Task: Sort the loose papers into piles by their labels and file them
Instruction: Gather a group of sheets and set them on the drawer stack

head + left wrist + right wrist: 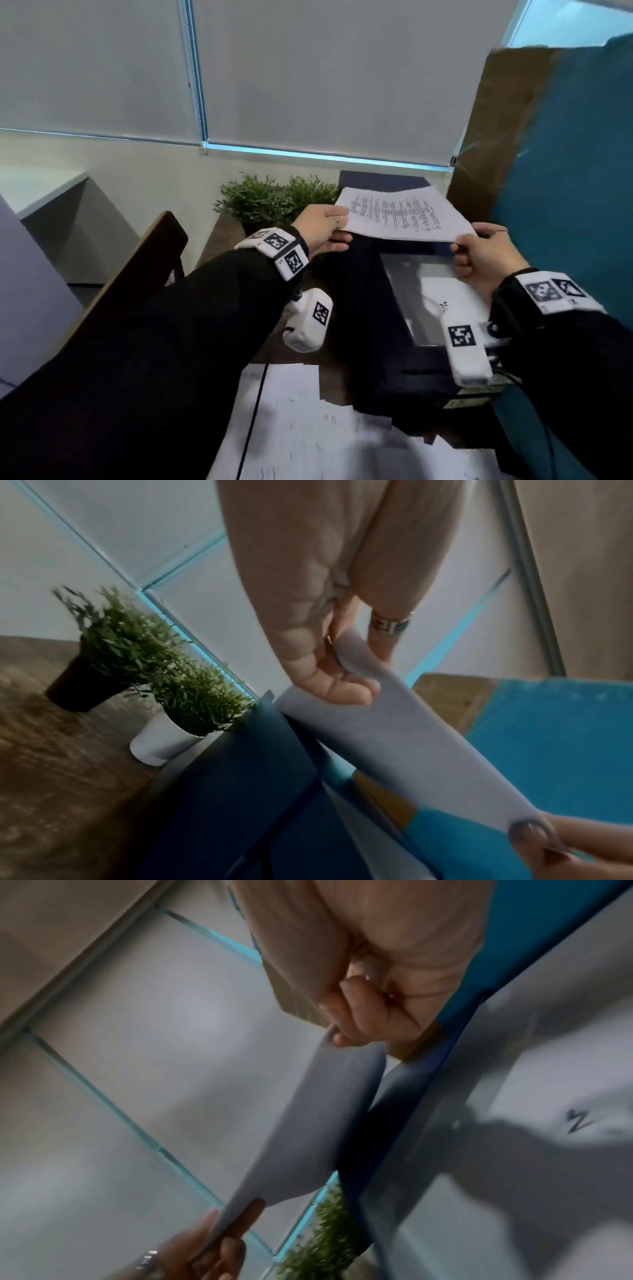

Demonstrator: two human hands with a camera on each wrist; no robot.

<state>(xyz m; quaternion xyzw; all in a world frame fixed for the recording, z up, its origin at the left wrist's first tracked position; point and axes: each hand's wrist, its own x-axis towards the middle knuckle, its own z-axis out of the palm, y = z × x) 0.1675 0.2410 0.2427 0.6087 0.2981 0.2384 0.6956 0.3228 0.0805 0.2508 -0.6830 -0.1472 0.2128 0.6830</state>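
Observation:
A printed sheet of paper hangs in the air, held by both hands. My left hand pinches its left edge; my right hand pinches its near right corner. Below it lies an open dark blue folder with a clear plastic sleeve over a white page marked with a handwritten letter. The left wrist view shows the left hand with thumb under the sheet. The right wrist view shows the right hand gripping the sheet beside the folder's sleeve.
Loose white papers lie on the brown desk near me. Two potted plants stand behind the folder, in a black pot and a white pot. A teal and brown partition rises at right. A chair back stands at left.

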